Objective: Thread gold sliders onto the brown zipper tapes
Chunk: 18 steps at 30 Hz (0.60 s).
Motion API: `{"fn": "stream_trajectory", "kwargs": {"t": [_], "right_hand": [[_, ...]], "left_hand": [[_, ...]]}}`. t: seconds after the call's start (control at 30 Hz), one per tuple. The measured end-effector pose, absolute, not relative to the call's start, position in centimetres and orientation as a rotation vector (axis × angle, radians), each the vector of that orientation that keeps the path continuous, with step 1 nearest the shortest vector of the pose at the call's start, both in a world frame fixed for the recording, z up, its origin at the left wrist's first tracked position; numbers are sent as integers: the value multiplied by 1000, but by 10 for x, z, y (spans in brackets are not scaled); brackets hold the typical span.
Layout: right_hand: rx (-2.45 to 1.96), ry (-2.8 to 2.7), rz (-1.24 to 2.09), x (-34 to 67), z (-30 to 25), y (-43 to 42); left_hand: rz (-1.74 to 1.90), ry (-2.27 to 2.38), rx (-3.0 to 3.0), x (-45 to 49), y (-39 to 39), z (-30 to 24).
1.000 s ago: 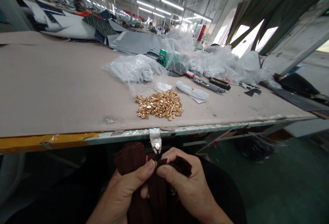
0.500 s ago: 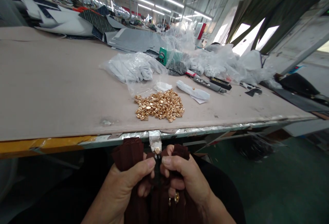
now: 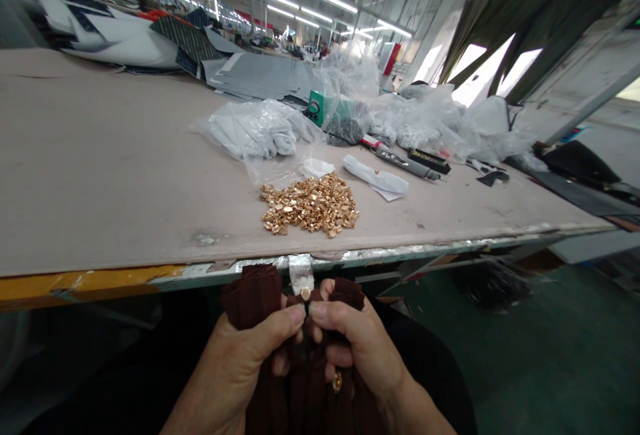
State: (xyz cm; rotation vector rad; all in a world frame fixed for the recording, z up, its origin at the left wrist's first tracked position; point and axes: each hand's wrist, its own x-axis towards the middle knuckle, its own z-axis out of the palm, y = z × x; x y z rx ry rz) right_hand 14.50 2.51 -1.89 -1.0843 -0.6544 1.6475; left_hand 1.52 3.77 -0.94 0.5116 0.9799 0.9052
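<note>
Dark brown zipper tape (image 3: 254, 298) is bunched in my left hand (image 3: 245, 352), its folded ends sticking up above the fingers. My right hand (image 3: 367, 345) is closed on another bundle of the same tape, with a gold ring (image 3: 337, 382) on one finger. Both thumbs pinch the tape close together, just below a small gold zipper slider (image 3: 305, 294). That slider sits at the end of a holder wrapped in clear tape (image 3: 301, 272) at the table edge. Long tape strips hang down into my lap. On the table ahead lies a pile of gold zipper sliders (image 3: 313, 205).
Behind the pile are a clear plastic bag (image 3: 265, 130), a folded white paper (image 3: 377, 178), a grey pen-like tool (image 3: 407, 163) and a small black tray (image 3: 429, 160). A green box (image 3: 330, 110) and more plastic bags (image 3: 435, 118) stand farther back. The table edge (image 3: 210, 274) runs in front of my hands.
My right hand has shifted slightly left, bringing the two thumbs nearer each other under the slider. Both hands keep hold of the tape.
</note>
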Motion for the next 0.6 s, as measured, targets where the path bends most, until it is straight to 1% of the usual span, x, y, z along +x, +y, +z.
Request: {"fn": "stream_trajectory", "kwargs": {"t": [0.27, 0.6], "right_hand": [[-1042, -624, 1635, 144, -22, 25], [-1035, -621, 1648, 143, -20, 25]], "left_hand": [[946, 1058, 607, 15, 38, 6], [890, 962, 534, 15, 42, -9]]}}
